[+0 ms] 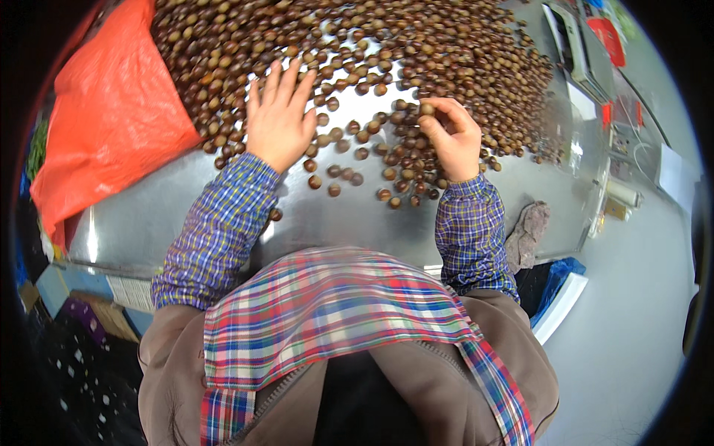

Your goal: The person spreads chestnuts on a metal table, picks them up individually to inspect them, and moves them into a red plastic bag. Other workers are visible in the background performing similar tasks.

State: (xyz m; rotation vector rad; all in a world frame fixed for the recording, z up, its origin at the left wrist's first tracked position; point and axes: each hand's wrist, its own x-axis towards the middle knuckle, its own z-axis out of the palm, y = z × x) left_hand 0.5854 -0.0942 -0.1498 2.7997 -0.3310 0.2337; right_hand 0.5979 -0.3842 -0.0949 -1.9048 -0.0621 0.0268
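Many round brown nuts with paler patches [474, 67] are spread over a shiny metal tabletop [346, 223]. My left hand [280, 120] lies palm down with its fingers apart at the edge of the nuts, and grips none that I can see. Between the thumb and forefinger of my right hand [454, 136] is one nut [427, 109], its pale side showing. A small heap of nuts [410, 161] sits just left of and below my right hand. Loose nuts [334, 171] lie scattered between both hands.
A red plastic sheet or bag [120, 122] covers the table's left side. A crumpled greyish cloth [527, 234] lies near the front right edge. At the right rim stands a flat grey device [583, 50]. Below the left edge are boxes [103, 315]; a white-rimmed container [560, 306] is at lower right.
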